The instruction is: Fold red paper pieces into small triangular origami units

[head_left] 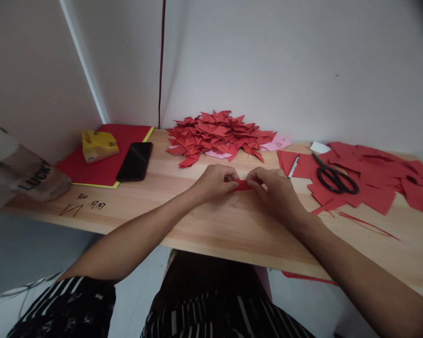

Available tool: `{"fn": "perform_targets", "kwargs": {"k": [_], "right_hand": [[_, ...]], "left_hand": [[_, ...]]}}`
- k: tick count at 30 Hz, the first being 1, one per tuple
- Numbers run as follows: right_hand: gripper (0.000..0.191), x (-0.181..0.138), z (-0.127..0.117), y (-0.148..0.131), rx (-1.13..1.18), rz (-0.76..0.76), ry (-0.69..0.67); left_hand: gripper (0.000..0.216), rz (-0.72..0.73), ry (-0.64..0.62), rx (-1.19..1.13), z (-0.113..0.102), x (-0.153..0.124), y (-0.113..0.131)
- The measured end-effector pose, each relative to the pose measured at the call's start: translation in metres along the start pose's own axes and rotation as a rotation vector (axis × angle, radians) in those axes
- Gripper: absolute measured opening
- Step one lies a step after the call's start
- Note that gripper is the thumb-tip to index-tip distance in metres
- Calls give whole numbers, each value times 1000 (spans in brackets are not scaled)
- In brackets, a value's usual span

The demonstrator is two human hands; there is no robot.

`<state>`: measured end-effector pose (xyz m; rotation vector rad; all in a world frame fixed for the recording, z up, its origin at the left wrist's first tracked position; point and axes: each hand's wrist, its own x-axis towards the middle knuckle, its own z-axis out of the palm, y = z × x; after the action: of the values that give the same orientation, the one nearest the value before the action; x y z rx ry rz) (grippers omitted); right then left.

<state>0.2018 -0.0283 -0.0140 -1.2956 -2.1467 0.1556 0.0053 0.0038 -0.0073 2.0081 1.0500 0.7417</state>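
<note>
Between my two hands, just above the wooden table, is a small piece of red paper [243, 185], seen as a narrow strip. My left hand [219, 180] pinches its left end with thumb and fingers. At its right end my right hand [270, 184] has its fingers closed on the same paper. Most of the paper is covered by the fingers, so its full shape is hidden. Behind the hands lies a heap of folded red paper pieces [215, 134], with some pink paper [277, 142] at its edge.
Black-handled scissors [336, 180] lie on scattered red paper pieces [377, 183] to the right, beside a white pen [293, 166]. Thin red paper strips [368, 224] are nearer. Leftward are a phone [136, 162], a yellow packet [99, 146], red sheets [105, 171] and a clear plastic container [31, 171].
</note>
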Motion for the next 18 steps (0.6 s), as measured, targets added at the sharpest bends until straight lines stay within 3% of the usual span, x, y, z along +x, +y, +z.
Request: {"fn": "perform_targets", "kwargs": {"k": [5, 10, 15, 18], "right_hand": [[6, 1, -3, -1, 135, 92, 34], [25, 7, -4, 5, 518, 303, 145], [32, 7, 1, 3, 702, 466, -70], [33, 6, 3, 1, 756, 463, -115]], "left_hand": [[4, -116, 2, -162, 1, 2, -1], [5, -240, 15, -535, 0, 3, 0], [7, -295, 17, -700, 0, 0, 7], [4, -330, -77, -772, 1, -1, 9]]}}
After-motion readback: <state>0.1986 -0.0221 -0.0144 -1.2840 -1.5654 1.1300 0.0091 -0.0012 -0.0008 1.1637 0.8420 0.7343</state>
